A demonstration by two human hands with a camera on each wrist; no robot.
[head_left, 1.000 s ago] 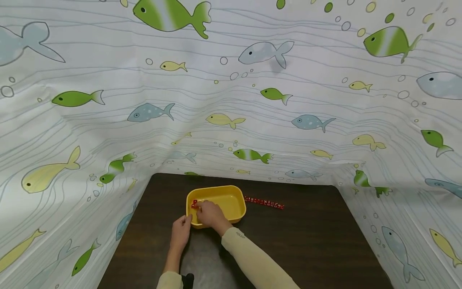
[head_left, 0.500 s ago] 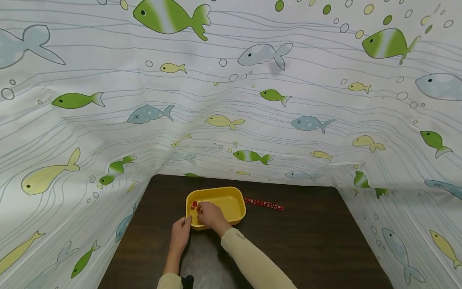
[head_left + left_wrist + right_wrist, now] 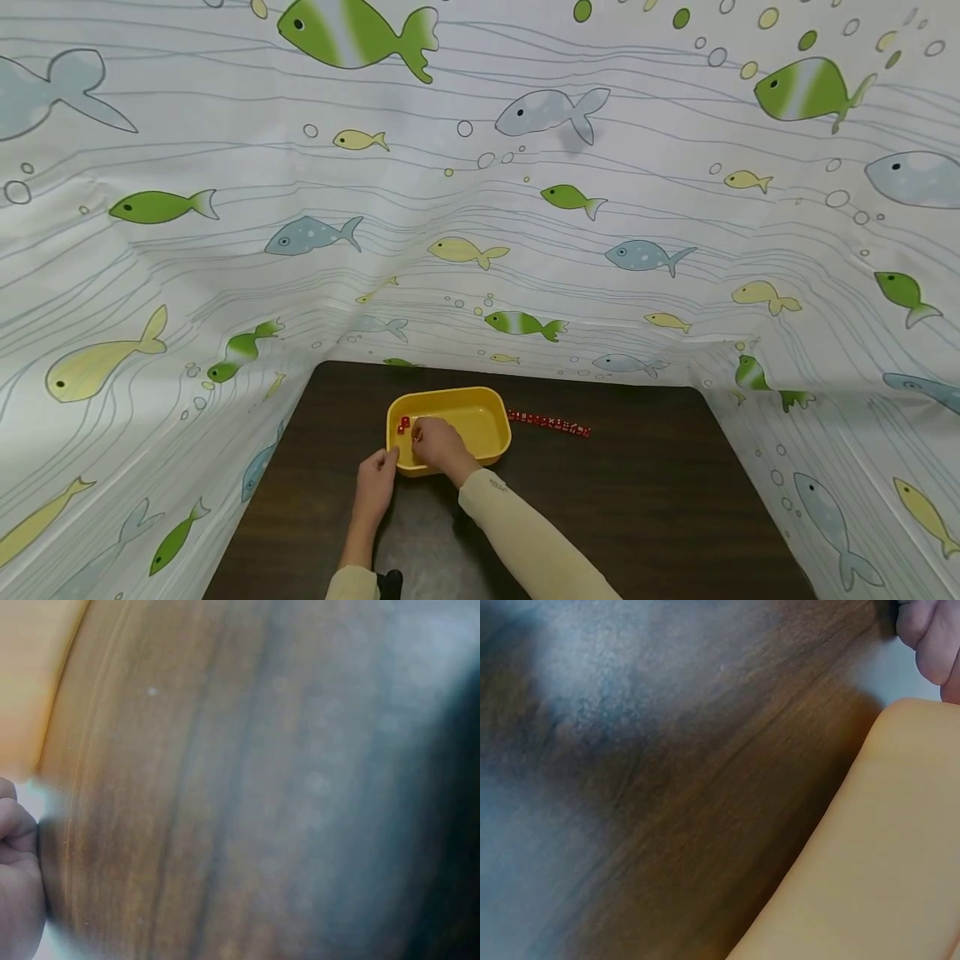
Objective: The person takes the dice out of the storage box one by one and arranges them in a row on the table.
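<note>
A yellow plastic tray (image 3: 491,427) stands on the dark table. My left hand (image 3: 377,479) grips its near left corner, thumb up at the rim; in the left wrist view the loosely curled hand (image 3: 19,885) shows below the tray wall (image 3: 34,682). My right hand (image 3: 441,446) reaches over the near side into the tray and pinches a red die (image 3: 417,436), mostly covered by the fingers. Two more red dice (image 3: 403,424) lie just left of those fingertips, inside the tray. In the right wrist view the tray's outer wall (image 3: 862,847) fills the lower right.
A row of several red dice (image 3: 549,422) runs rightward from the tray's right side across the dark wood table (image 3: 637,500). A white sheet with printed fish (image 3: 480,208) stands up around the back and both sides of the table.
A second ago my right fingertips were at the dice by the tray's left side. They have drawn back slightly right with one die between them. My left hand has stayed put.
</note>
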